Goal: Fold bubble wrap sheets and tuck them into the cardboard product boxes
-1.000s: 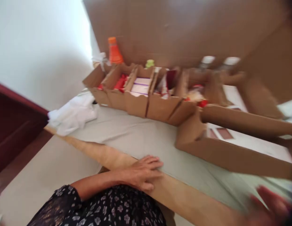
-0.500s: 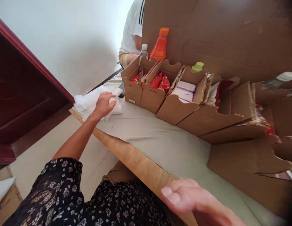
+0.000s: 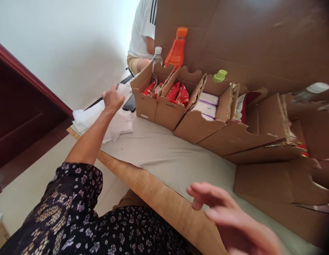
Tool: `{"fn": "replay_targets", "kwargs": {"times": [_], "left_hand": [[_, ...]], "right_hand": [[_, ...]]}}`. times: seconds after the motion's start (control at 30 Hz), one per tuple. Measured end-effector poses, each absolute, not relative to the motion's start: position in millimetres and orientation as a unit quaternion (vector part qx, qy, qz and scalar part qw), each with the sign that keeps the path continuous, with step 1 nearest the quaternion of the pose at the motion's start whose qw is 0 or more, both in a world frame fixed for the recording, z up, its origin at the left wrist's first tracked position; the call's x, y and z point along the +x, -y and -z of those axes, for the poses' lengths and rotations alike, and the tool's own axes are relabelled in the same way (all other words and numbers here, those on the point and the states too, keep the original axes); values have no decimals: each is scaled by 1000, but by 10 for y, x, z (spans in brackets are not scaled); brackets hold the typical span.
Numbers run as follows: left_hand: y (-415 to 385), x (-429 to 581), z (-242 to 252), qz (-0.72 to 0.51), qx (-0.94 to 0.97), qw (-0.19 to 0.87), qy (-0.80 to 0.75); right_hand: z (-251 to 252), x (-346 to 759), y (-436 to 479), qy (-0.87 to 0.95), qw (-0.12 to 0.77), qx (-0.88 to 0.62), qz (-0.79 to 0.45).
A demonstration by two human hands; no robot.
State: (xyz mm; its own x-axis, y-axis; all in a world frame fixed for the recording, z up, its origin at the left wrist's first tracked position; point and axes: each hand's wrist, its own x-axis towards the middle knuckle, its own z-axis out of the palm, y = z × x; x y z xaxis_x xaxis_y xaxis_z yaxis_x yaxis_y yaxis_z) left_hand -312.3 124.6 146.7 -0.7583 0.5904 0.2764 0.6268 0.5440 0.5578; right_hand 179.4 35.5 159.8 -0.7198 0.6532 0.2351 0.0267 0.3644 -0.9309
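My left hand (image 3: 113,100) is raised at the far left end of the table, fingers closed round a whitish translucent piece (image 3: 123,90) whose kind is blurred. Beneath that forearm lies a loose pile of thin white translucent sheets or bags (image 3: 119,124). A black phone (image 3: 129,103) rests just right of the hand, beside the first cardboard bin (image 3: 145,107). Close to the camera, my right hand (image 3: 228,216) hovers over the table's front edge. Its fingers are curved and apart from the thumb, with nothing visible between them.
Cardboard bins in a row hold red packets (image 3: 177,94) and white-purple packs (image 3: 206,105). Behind them stand an orange bottle (image 3: 176,49), a clear bottle (image 3: 157,56) and a green cap (image 3: 220,75). A tall cardboard panel (image 3: 233,39) backs them. Another person's white sleeve (image 3: 147,21) shows behind.
My left hand has lifted off the white pile toward the back, now with a whitish piece in it. My right hand has risen farther into view, its fingers parting from the thumb.
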Motion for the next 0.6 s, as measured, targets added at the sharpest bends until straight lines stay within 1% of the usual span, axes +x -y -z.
{"fn": "replay_targets", "kwargs": {"times": [0.07,0.1,0.13,0.17,0.2,0.27,0.33,0.4,0.5,0.57,0.6], "left_hand": [[-988,-3044,-1614,428,-337,84,835],[-833,-2932,-1661,530,-342,101,770],[-673,-2767,-1678,619,-360,75,694],[-518,-2551,-1662,683,-373,26,628],[-374,-2293,-1615,721,-375,-43,581],[-133,-1708,-1453,731,-350,-230,539],[45,-1133,-1261,700,-304,-416,494],[172,-668,-1099,664,-258,-538,451],[275,-266,-948,609,-235,-636,412],[287,-176,-890,585,-240,-661,404],[280,-169,-866,584,-240,-660,407]], "right_hand": [[-1591,1647,-371,762,288,-277,-510],[-1536,1573,-381,760,278,-311,-498],[-1454,1500,-398,756,274,-337,-490],[-1358,1432,-422,750,273,-354,-487],[-1256,1370,-451,741,275,-364,-492],[-1072,1278,-505,710,291,-370,-524],[-934,1246,-529,664,310,-364,-575],[-836,1279,-503,602,314,-356,-642],[-730,1414,-389,508,315,-354,-719],[-695,1543,-309,464,344,-396,-714],[-698,1617,-283,448,373,-428,-691]]}}
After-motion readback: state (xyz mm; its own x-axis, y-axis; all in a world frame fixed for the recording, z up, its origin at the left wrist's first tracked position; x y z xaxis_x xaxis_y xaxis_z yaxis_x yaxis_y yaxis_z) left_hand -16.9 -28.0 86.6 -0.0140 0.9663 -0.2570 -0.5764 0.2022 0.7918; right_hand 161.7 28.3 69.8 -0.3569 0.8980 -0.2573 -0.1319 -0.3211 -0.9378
